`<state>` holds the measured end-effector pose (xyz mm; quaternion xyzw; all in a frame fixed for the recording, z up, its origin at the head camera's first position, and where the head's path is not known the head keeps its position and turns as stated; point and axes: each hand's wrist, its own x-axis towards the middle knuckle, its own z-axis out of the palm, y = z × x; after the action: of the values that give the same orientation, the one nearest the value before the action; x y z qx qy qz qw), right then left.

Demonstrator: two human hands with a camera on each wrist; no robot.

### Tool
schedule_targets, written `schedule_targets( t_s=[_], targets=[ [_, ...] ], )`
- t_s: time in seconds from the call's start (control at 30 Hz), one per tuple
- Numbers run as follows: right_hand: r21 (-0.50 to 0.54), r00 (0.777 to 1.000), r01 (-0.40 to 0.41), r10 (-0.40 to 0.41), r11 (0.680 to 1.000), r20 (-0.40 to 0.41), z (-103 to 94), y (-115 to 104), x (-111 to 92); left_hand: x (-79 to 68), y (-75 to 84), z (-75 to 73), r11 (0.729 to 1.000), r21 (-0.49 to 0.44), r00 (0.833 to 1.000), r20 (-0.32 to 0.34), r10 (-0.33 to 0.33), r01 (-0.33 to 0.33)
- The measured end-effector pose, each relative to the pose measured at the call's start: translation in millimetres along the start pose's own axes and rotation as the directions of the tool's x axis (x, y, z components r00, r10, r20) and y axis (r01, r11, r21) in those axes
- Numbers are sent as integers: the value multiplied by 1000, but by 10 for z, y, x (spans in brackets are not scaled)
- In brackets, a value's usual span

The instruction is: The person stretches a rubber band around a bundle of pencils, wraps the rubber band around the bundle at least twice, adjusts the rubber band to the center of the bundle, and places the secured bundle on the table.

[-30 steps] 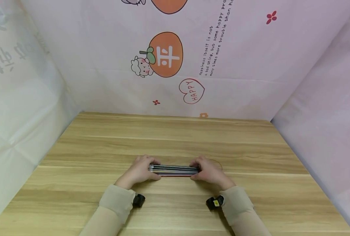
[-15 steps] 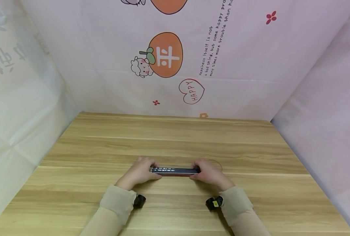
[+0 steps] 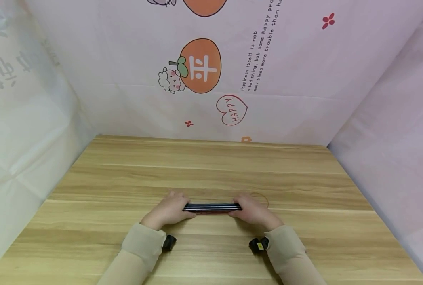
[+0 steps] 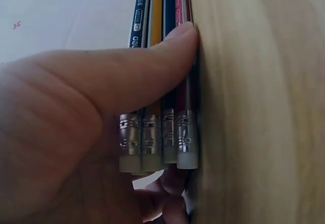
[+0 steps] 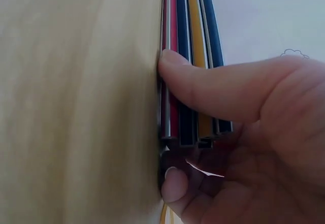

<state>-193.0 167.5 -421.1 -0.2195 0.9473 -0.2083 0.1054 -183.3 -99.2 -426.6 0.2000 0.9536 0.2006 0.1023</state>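
Note:
A bundle of pencils [image 3: 211,207] lies lengthwise across the table between both hands. In the left wrist view, dark blue, yellow and red pencils [image 4: 156,10] show metal ferrules and whitish erasers. My left hand [image 3: 168,209] grips that eraser end, its thumb [image 4: 152,69] laid across the pencils. My right hand [image 3: 252,210] holds the opposite end. In the right wrist view its thumb [image 5: 203,84] presses over the pencils [image 5: 190,31], whose blunt ends sit roughly level. The other fingers of both hands are largely hidden behind the bundle.
A thin orange loop, like a rubber band [image 3: 267,200], lies on the wooden table [image 3: 211,170] just beyond my right hand. Printed white cloth [image 3: 143,107] hangs behind the table, and more cloth closes both sides. A small black camera sits at each wrist.
The pencils have turned between my hands, so striped sides now face up and the eraser ends are covered in the head view. My left hand has shifted slightly right.

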Motion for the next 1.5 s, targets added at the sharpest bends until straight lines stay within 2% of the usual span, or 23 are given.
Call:
schedule_targets(
  t_s=[0.17, 0.37, 0.47, 0.53, 0.6, 0.67, 0.77, 0.87, 0.93, 1.13, 1.27, 1.4, 1.5],
  targets=[
    [-1, 1000, 8, -8, 1000, 14, -18, 4, -20, -9, 9, -22, 1000, -19, 1000, 14, 11, -10],
    [122, 998, 48, -52, 991, 34, -77, 23, -27, -25, 19, -59, 998, -62, 1000, 20, 25, -23],
    [174, 997, 51, -59, 983, 44, -100, 44, -29, -16, 4, -63, 992, -120, 999, 6, 37, -36],
    [232, 997, 36, -50, 972, 54, -108, 64, -29, -3, -18, -64, 985, -168, 999, -11, 47, -48],
    [322, 997, 12, -35, 947, 65, -120, 88, -36, 10, -42, -72, 972, -228, 998, -22, 54, -57],
    [440, 996, -9, -32, 898, 85, -129, 118, -41, 22, -69, -82, 954, -294, 998, -28, 56, -62],
    [615, 993, -43, -35, 787, 115, -155, 147, -49, 28, -98, -101, 912, -407, 998, -25, 54, -59],
    [736, 990, -80, -36, 673, 140, -181, 164, -46, 24, -104, -121, 849, -527, 999, -18, 33, -37],
    [784, 989, -96, -33, 614, 147, -196, 166, -44, 22, -105, -138, 807, -590, 1000, -11, 6, -11],
    [870, 989, -126, -9, 477, 148, -237, 164, -48, 63, -114, -163, 709, -704, 998, -24, -64, 29],
    [912, 990, -124, -7, 390, 138, -253, 173, -51, 76, -103, -170, 629, -777, 997, -15, -78, 38],
    [948, 994, -92, -29, 305, 106, -266, 180, -54, 70, -85, -181, 564, -825, 996, -7, -92, 46],
    [960, 996, -60, -44, 272, 75, -278, 185, -57, 70, -69, -182, 518, -854, 995, -12, -100, 41]
  ],
)
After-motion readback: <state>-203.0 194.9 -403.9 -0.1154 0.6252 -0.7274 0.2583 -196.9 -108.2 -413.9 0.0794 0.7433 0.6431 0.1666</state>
